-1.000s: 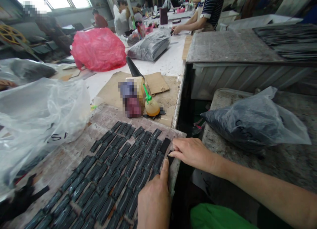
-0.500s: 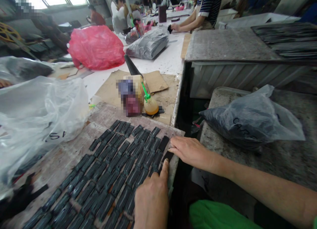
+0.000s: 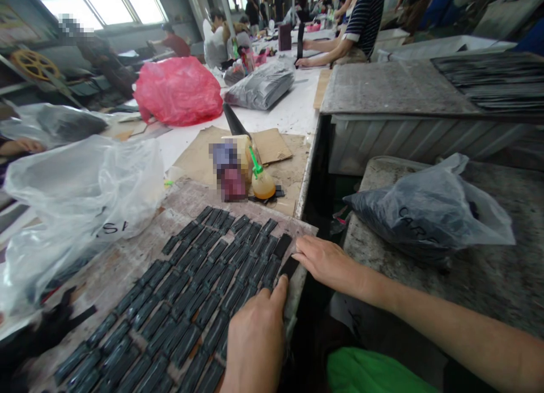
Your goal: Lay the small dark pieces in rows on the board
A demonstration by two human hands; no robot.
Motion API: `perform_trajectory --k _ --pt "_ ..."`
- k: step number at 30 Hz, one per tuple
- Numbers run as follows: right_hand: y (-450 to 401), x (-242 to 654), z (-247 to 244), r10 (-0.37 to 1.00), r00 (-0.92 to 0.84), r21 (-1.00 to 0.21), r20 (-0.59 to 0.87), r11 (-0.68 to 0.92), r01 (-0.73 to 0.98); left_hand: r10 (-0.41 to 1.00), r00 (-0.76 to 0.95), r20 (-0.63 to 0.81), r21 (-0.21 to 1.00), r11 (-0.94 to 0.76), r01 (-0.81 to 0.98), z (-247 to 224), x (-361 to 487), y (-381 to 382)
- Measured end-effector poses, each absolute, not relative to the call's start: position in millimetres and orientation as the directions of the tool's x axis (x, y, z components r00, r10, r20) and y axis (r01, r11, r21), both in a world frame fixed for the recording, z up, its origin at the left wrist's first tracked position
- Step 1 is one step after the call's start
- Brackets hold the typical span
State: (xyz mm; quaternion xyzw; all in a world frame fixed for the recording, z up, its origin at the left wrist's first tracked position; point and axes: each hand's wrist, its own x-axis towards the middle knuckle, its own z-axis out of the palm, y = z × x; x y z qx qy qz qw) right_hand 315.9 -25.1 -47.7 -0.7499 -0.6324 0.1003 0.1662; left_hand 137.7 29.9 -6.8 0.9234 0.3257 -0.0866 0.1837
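Near the board's right edge, a small flat black strip (image 3: 289,266) lies between my two hands. My right hand (image 3: 325,261) is closed, fingertips pinching the strip's upper end. My left hand (image 3: 257,330) is closed too, its fingers curled under and one digit on the strip's lower end; the undersides of these fingers are hidden. To their left, many glossy dark strips (image 3: 195,291) lie in slanting, overlapping rows on the stained board (image 3: 187,191). A matte black piece (image 3: 283,245) lies just above the held strip.
Beyond the board stand a squeeze bottle (image 3: 263,186) with a green nozzle and a brush handle (image 3: 232,119). Clear plastic bags (image 3: 85,177) lie left, a pink bag (image 3: 178,89) farther back. A filled bag (image 3: 420,211) rests right, across a gap. A co-worker (image 3: 361,24) sits ahead.
The view has tilted up slightly, so the scene sits lower and further right. My left finger, stretched out on the strip before, is drawn back toward its lower end. My right hand keeps its pinch.
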Motion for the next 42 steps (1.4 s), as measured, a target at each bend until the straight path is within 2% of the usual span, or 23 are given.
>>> perform_trajectory --k 2,4,5,7,10,13,16,18,21,25,29,36,40,42 --pt "-26.8 315.3 -48.5 0.979 0.187 -0.371 0.080 -0.145 0.917 0.682 0.710 -0.176 0.544 -0.534 0.647 -11.8 127.7 32.8" --pt "-28.5 315.1 -47.9 0.976 0.195 -0.368 0.095 -0.147 0.918 0.817 0.558 -0.145 0.769 -0.262 0.583 -13.7 118.6 34.2" --pt "-29.5 314.9 -47.0 0.974 0.202 -0.366 0.101 -0.153 0.918 0.861 0.477 -0.175 0.839 -0.123 0.530 -13.0 114.8 34.2" --pt "-31.9 314.3 -44.3 0.968 0.223 -0.356 0.113 -0.170 0.919 0.889 0.359 -0.283 0.885 0.098 0.455 -9.6 108.4 32.2" --pt "-35.7 312.0 -40.9 0.962 0.221 -0.341 0.159 -0.156 0.927 0.890 0.265 -0.371 0.868 0.232 0.439 -6.0 100.3 25.7" --pt "-37.3 309.5 -42.2 0.967 0.070 -0.338 0.243 0.017 0.941 0.874 0.250 -0.418 0.870 0.305 0.388 -9.9 93.8 18.4" --pt "-34.4 309.5 -46.4 0.955 -0.087 -0.317 0.283 0.179 0.931 0.784 0.308 -0.539 0.842 0.503 0.195 -17.7 91.6 13.7" --pt "-30.7 310.8 -47.6 0.952 -0.122 -0.302 0.280 0.208 0.931 0.716 0.342 -0.608 0.771 0.635 0.043 -21.2 93.3 12.5" --pt "-25.1 313.3 -45.8 0.952 -0.152 -0.294 0.267 0.231 0.928 0.668 0.346 -0.659 0.668 0.731 -0.138 -21.0 99.8 13.2" --pt "-21.0 317.1 -44.2 0.936 -0.241 -0.294 0.256 0.313 0.903 0.675 0.335 -0.657 0.638 0.735 -0.231 -14.2 110.0 16.4" --pt "-18.2 327.5 -44.0 0.931 -0.250 -0.345 0.266 0.334 0.877 0.668 0.310 -0.677 0.638 0.742 -0.207 -8.0 116.2 18.6" --pt "0.1 352.7 -32.9 0.935 -0.332 -0.343 0.127 0.355 0.870 0.651 0.349 -0.674 0.632 0.753 -0.184 -5.7 114.6 17.5" --pt "6.0 354.8 -28.0 0.923 -0.330 -0.294 0.197 0.376 0.879 0.638 0.350 -0.686 0.596 0.768 -0.233 -3.0 117.2 16.9" --pt "2.6 347.7 -21.6 0.925 -0.275 -0.335 0.261 0.354 0.873 0.634 0.328 -0.701 0.567 0.774 -0.284 -0.8 119.7 17.3"
